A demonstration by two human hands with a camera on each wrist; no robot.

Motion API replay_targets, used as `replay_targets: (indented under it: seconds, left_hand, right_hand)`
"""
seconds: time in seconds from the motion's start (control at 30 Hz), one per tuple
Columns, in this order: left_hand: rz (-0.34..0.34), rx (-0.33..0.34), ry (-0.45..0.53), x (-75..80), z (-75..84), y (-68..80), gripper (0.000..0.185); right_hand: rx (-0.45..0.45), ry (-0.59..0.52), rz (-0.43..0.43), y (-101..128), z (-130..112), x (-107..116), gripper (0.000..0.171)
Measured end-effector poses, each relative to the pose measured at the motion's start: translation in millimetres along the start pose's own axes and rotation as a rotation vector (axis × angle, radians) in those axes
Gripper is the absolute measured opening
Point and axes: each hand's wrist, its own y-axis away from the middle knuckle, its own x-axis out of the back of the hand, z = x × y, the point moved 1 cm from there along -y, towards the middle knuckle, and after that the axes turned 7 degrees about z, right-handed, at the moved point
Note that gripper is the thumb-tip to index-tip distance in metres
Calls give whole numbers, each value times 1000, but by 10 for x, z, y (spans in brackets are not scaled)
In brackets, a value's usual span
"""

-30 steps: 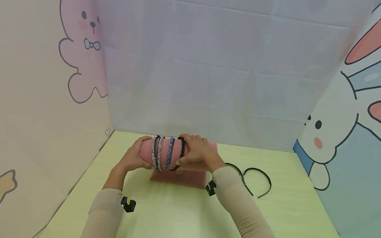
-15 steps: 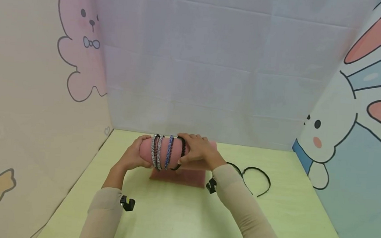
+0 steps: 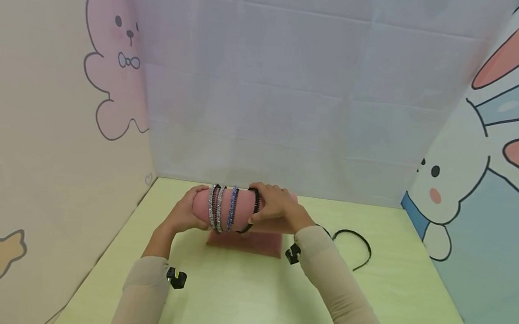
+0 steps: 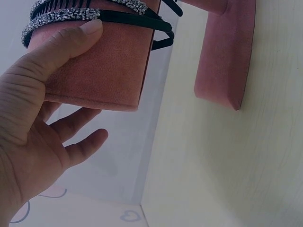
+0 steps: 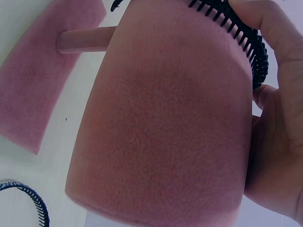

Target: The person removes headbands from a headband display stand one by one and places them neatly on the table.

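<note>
Black toothed headband (image 3: 253, 209) pinched by right hand (image 3: 274, 209) on pink stand (image 3: 242, 220); left hand (image 3: 184, 216) steadies left end (light, springy, best gripped mid-arch).

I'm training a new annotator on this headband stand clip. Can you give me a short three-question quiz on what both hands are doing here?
1. True or false: the left hand rests on the left end of the pink velvet roll.
2. Which headband does the right hand pinch? A) the silver glitter headband B) the blue glitter headband C) the black toothed headband
3. What lies on the green table to the right of the right sleeve?

Key: 1 true. 2 C. 3 a loose black headband.
</note>
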Motion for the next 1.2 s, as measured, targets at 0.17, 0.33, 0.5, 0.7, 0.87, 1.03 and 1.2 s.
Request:
replay_targets:
  seconds: [0.17,0.33,0.5,0.7,0.87,1.03,1.2]
  left_hand:
    - [-2,-1,6,-7,-7,3,112]
    - [-12,-1,22,21,43,25,112]
    - [-13,-4,39,20,52,38,111]
    - [0,-32,27,14,-13,2,111]
    - [4,-33,19,6,-17,-4,112]
    - [2,-31,22,3,-9,-14,112]
    - [1,-17,23,5,-14,-17,110]
  right_hand:
    - [-31,-4,-1,41,52,21,97]
    - [-34,9,4,57,89,22,99]
    - [-43,-11,-1,74,85,19,99]
    - [-33,-15,5,71,86,37,98]
    - [-23,-17,7,87,87,53,97]
    - [-17,-18,14,105,99,71,96]
    - [-13,-20,27,122,145,66,97]
